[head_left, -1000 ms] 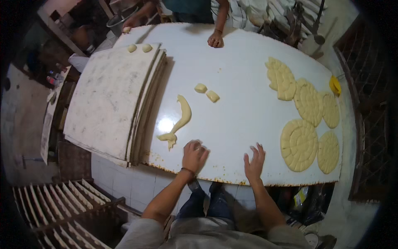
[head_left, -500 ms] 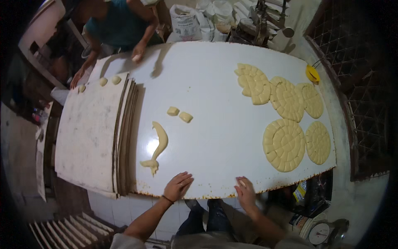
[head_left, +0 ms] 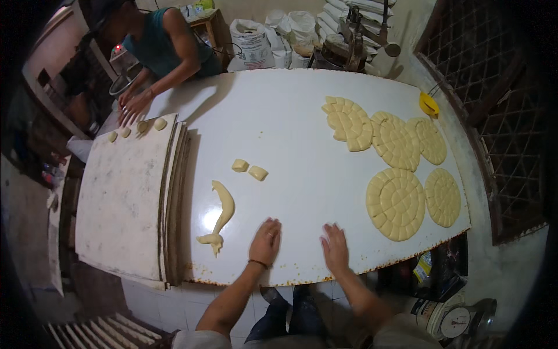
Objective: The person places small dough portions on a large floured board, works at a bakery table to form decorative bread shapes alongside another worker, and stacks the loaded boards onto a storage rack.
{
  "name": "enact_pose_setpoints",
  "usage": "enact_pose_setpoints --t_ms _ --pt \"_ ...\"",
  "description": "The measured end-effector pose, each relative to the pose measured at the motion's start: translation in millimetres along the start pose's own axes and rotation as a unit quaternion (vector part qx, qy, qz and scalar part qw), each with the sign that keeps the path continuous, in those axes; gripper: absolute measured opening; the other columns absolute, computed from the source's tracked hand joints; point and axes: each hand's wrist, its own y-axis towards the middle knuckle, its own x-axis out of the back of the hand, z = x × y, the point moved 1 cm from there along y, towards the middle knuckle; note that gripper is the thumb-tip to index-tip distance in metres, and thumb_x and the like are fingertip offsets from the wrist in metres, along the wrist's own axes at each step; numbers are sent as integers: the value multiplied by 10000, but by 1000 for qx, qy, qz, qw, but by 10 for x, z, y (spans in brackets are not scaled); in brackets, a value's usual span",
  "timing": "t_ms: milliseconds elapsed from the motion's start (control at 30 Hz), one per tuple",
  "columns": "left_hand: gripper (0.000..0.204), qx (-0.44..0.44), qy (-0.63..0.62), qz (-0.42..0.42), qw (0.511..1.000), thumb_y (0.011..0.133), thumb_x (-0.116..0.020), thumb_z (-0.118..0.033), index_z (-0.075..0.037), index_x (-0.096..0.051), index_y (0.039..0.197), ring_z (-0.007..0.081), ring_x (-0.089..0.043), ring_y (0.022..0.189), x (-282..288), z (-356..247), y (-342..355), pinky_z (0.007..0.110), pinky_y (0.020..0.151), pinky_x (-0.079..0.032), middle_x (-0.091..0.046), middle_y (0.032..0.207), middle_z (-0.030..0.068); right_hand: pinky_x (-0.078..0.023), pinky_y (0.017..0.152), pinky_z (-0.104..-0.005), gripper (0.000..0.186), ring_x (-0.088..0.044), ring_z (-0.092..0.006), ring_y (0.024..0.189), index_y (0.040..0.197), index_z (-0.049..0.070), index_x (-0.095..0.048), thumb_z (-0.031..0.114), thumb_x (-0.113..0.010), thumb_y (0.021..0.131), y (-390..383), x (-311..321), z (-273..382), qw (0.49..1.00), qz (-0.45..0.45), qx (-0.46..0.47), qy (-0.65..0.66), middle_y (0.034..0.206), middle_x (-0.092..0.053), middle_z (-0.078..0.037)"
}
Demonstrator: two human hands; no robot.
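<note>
My left hand (head_left: pixel 265 241) lies near the table's front edge, fingers stretched forward, palm side down, holding nothing I can see. My right hand (head_left: pixel 335 249) is a short way to its right, fingers likewise stretched out over the white tabletop (head_left: pixel 296 203). Left of my left hand rests a curved strip of pale dough (head_left: pixel 225 200) with a ragged near end. Beyond it are two small dough pieces, one (head_left: pixel 239 165) almost touching the other (head_left: pixel 258 173). On the right side lie several flat dough rounds, among them a large scored one (head_left: pixel 396 205) closest to my right hand.
A stack of boards (head_left: pixel 122 203) stands on the left, with several dough balls along its far edge. A co-worker (head_left: pixel 174 46) leans over that edge. A yellow scraper-like tool (head_left: pixel 429 105) lies far right. Sacks (head_left: pixel 251 43) stand behind the table; a dial scale (head_left: pixel 455 321) is below right.
Both my hands have moved forward, away from the table's front edge. The co-worker's hands have come together at the boards' far edge, where another dough ball now sits.
</note>
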Motion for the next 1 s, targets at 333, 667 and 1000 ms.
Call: enact_pose_setpoints --t_ms 333,667,1000 --pt "232 74 -23 -58 995 1010 -684 -152 -39 -722 1209 360 -634 1268 184 -281 177 439 1139 -489 -697 1308 146 -373 1195 -537 370 -531 -413 1364 1369 -13 -620 122 -644 1025 20 -13 1 997 62 36 23 1392 -629 -206" --pt "171 104 26 -93 990 957 -754 -134 -32 -742 1093 328 -671 1189 242 -299 138 420 1026 -560 -723 1201 135 -331 1234 -504 363 -481 -381 1443 1360 -10 -633 113 -674 1021 269 -12 -127 990 110 8 89 1442 -613 -188" --pt "167 126 32 -96 987 899 -813 -92 -59 -758 1053 326 -665 1162 -89 -338 -229 453 1028 -544 -710 1170 112 -394 1186 -505 302 -530 -424 1333 1295 -2 -665 123 -662 1021 198 21 -288 985 145 29 90 1335 -635 -224"
